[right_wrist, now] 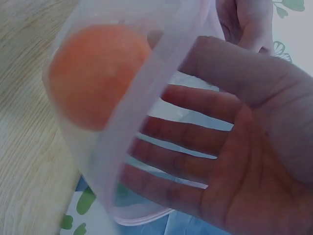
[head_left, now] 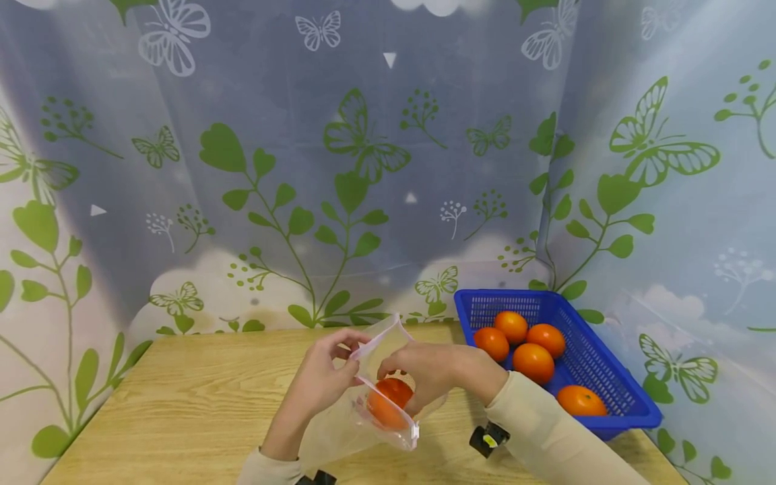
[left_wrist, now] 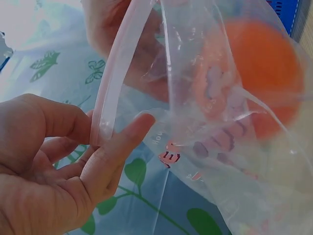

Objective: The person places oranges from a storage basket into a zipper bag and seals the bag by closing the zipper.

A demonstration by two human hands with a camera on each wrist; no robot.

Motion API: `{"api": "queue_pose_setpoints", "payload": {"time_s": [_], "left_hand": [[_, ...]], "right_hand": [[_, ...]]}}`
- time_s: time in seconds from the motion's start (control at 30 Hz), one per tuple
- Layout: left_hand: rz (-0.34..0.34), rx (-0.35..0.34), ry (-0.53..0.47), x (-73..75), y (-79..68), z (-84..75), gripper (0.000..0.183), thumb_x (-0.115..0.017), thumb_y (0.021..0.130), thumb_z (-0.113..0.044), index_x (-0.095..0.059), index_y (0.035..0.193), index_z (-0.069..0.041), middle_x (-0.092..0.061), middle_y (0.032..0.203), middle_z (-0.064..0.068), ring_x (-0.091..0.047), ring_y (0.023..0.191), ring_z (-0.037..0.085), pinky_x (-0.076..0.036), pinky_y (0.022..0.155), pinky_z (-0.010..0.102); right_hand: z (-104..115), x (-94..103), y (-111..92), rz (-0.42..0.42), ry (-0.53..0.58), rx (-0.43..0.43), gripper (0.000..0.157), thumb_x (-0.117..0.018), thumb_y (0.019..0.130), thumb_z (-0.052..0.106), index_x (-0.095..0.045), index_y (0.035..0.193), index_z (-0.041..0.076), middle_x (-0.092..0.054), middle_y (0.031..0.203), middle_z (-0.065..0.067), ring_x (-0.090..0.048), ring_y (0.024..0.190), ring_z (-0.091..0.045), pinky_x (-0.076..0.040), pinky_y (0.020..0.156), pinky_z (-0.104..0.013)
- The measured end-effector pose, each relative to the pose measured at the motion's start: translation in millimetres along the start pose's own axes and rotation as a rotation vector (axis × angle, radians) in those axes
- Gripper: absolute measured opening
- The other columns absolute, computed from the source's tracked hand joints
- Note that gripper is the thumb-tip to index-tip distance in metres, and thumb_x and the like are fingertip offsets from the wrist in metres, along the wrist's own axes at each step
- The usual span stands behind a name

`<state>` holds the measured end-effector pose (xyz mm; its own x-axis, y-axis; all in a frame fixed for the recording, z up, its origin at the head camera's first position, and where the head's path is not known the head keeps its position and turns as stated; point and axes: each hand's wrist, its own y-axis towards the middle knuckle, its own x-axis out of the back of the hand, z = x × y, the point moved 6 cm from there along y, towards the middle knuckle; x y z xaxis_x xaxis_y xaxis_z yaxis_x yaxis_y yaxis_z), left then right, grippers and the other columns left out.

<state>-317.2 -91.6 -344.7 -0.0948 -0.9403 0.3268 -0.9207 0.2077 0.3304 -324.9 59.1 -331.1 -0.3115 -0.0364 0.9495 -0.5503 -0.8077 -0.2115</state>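
A clear zip bag [head_left: 339, 424] with a pink-white zip edge is held up over the table, its mouth spread. My left hand [head_left: 327, 370] pinches the zip edge between thumb and fingers, and the left wrist view shows this zip strip [left_wrist: 110, 83] up close. Inside the bag is an orange [right_wrist: 98, 78], blurred through the plastic. My right hand [head_left: 424, 370] reaches in through the mouth beside the orange. In the right wrist view its fingers [right_wrist: 186, 134] are long and spread, with the thumb near the fruit's edge.
At the right, a blue plastic basket [head_left: 606, 350] holds several oranges [head_left: 533, 364]. The wooden table [head_left: 212, 384] stretches left of the bag. Behind and at the sides hangs a cloth [head_left: 273, 101] printed with butterflies and leaves. A dark wrist device [head_left: 488, 439] sits by the right sleeve.
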Motion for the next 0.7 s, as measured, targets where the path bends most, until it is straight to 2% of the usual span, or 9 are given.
{"api": "queue_pose_setpoints", "payload": {"time_s": [0.2, 0.33, 0.43, 0.53, 0.7], "left_hand": [[-0.060, 0.001, 0.003, 7.3, -1.2, -0.8, 0.029, -0.058, 0.093, 0.013, -0.073, 0.111, -0.004, -0.061, 0.103, 0.017, -0.065, 0.094, 0.031, -0.067, 0.065, 0.035], [-0.083, 0.015, -0.005, 13.6, -2.7, -3.4, 0.029, -0.057, 0.093, 0.012, -0.073, 0.112, -0.003, -0.062, 0.106, 0.017, -0.065, 0.094, 0.027, -0.067, 0.067, 0.030], [-0.099, 0.012, 0.000, 19.8, -6.4, -11.0, 0.030, -0.056, 0.093, 0.011, -0.073, 0.112, -0.004, -0.063, 0.108, 0.017, -0.064, 0.095, 0.024, -0.067, 0.070, 0.028], [-0.138, -0.017, 0.065, 27.2, -12.4, -23.7, 0.030, -0.057, 0.092, 0.009, -0.075, 0.111, -0.006, -0.067, 0.106, 0.014, -0.063, 0.096, 0.022, -0.064, 0.074, 0.026], [-0.205, -0.017, 0.122, 33.7, -19.9, -37.8, 0.032, -0.058, 0.088, 0.009, -0.076, 0.108, -0.009, -0.067, 0.102, 0.010, -0.061, 0.092, 0.020, -0.062, 0.063, 0.028]], "right_hand": [[-4, -0.1, -2, 0.016, -0.038, -0.063, 0.060, -0.089, 0.081, 0.027, -0.065, 0.134, 0.014, -0.068, 0.135, 0.001, -0.063, 0.124, -0.016, -0.054, 0.110, -0.033], [-6, 0.2, -3, 0.014, -0.059, -0.090, 0.059, -0.088, 0.082, 0.027, -0.065, 0.135, 0.018, -0.065, 0.138, -0.001, -0.060, 0.128, -0.018, -0.052, 0.112, -0.035], [-5, 1.1, -3, 0.000, -0.059, -0.079, 0.058, -0.087, 0.082, 0.027, -0.065, 0.135, 0.017, -0.064, 0.139, -0.003, -0.059, 0.129, -0.019, -0.052, 0.112, -0.035], [-3, 3.1, -2, -0.030, -0.054, -0.041, 0.057, -0.086, 0.082, 0.025, -0.065, 0.134, 0.014, -0.064, 0.140, -0.006, -0.059, 0.129, -0.020, -0.051, 0.113, -0.035], [4, 7.3, -1, -0.105, -0.077, 0.039, 0.057, -0.086, 0.081, 0.025, -0.066, 0.132, 0.010, -0.065, 0.137, -0.008, -0.061, 0.127, -0.022, -0.052, 0.113, -0.035]]}}
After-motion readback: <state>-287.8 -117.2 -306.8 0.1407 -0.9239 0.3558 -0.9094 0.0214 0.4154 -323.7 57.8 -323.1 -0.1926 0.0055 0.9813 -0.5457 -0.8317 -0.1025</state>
